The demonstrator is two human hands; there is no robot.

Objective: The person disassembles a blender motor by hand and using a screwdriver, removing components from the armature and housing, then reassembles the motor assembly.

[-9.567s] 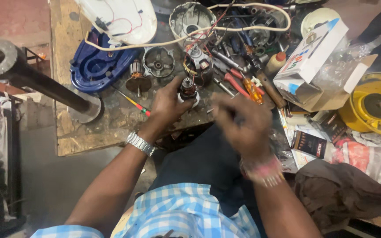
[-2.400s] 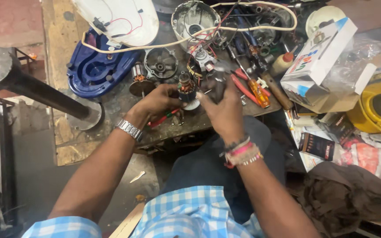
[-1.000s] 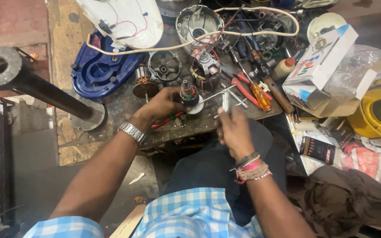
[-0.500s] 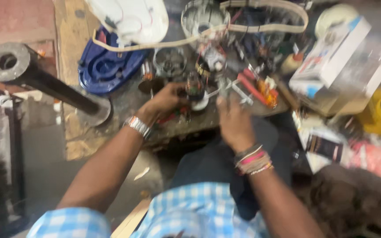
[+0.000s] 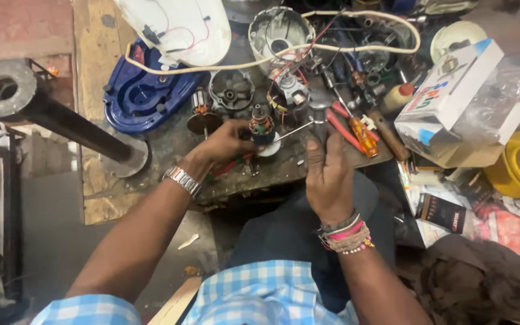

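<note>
My left hand (image 5: 227, 143) grips a small motor armature (image 5: 262, 125) with copper windings, held upright above a white disc (image 5: 268, 148) on the workbench. My right hand (image 5: 329, 174) is closed around a hammer (image 5: 319, 114) whose metal head sits just right of the armature. A thin metal rod (image 5: 293, 130) runs between the armature and the hammer. A metal watch is on my left wrist and several bracelets are on my right wrist.
The wooden bench (image 5: 100, 198) is crowded: a blue plastic housing (image 5: 142, 96), a white housing (image 5: 182, 27), a round metal casing (image 5: 278, 30), a second armature (image 5: 201, 111), red-handled pliers (image 5: 344, 123), screwdrivers (image 5: 362, 129), a cardboard box (image 5: 449, 99). A steel pipe (image 5: 43, 108) lies left.
My right hand left the armature, pulled back, and now holds the hammer beside it. My left hand has stayed on the armature throughout.
</note>
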